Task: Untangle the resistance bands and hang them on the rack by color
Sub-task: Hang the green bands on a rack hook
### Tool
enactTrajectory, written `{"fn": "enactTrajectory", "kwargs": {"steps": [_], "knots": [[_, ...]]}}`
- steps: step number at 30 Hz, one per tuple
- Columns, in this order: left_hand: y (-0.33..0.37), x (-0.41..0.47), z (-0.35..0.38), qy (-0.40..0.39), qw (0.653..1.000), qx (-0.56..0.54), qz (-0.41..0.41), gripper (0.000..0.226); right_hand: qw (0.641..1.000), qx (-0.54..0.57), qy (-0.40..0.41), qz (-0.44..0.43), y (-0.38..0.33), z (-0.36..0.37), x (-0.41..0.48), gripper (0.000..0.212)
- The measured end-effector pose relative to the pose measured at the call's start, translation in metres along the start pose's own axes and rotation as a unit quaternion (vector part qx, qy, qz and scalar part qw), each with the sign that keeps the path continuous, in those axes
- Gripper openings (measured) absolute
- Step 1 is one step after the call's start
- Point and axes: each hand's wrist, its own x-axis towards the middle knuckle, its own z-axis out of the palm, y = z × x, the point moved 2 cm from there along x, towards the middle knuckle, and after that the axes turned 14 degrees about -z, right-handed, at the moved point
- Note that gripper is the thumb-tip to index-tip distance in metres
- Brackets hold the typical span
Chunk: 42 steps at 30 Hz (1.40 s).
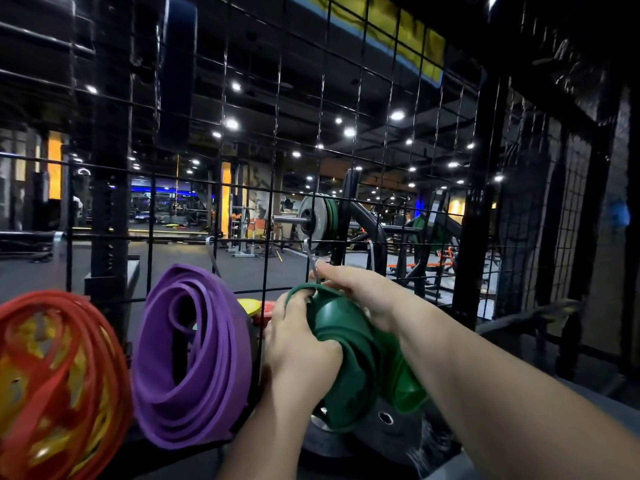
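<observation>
The wire grid rack in front of me carries the sorted bundles. The purple bands hang from a silver hook as a fat coil of wide loops with a dark hollow in the middle. To their left the red bands hang as a loose ball of thin loops, with the yellow bands showing through the gaps; whether the two colours are twisted together I cannot tell.

Just right of the purple coil a second hook sticks out from the grid, with a third hook near it. Behind my hands, low against the grid, sit a yellow disc and a red disc, mostly hidden. A dark weight plate lies under the bundle I am holding. Through the wires I see a loaded barbell and gym machines under ceiling lights.

The green bands are wide, dark green and folded into several thick layers, held up at the second hook. My left hand grips the folds from the left side, its fingers curled into the top loop. My right hand pinches the top edge of that loop right at the hook's lower end. My hands are close together, both clamped on the green bundle
</observation>
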Motion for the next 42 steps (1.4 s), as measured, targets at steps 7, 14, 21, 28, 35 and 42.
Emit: {"fn": "enactTrajectory", "kwargs": {"steps": [7,14,21,28,35,42], "knots": [[-0.004,0.002,0.001,-0.026,0.997,-0.067,-0.013,0.085,0.989,-0.137,0.014,-0.053,0.008,0.001,0.001,0.074],[-0.013,0.001,0.002,-0.012,0.997,-0.082,-0.007,0.077,0.991,-0.125,0.002,-0.051,0.011,0.007,0.003,0.068],[-0.041,-0.01,0.013,0.022,0.99,-0.118,0.07,0.077,0.99,-0.134,-0.009,-0.045,0.018,0.012,0.003,0.098],[-0.056,-0.019,0.011,0.052,0.984,-0.142,0.094,0.073,0.97,-0.234,0.02,-0.068,0.019,0.021,-0.002,0.101],[-0.063,-0.025,0.007,0.053,0.982,-0.16,0.081,0.064,0.946,-0.31,0.047,-0.077,0.013,0.027,-0.009,0.101],[-0.069,-0.043,0.008,0.034,0.989,-0.119,0.086,0.067,0.915,-0.383,0.096,-0.088,0.014,0.034,-0.03,0.082]]}}
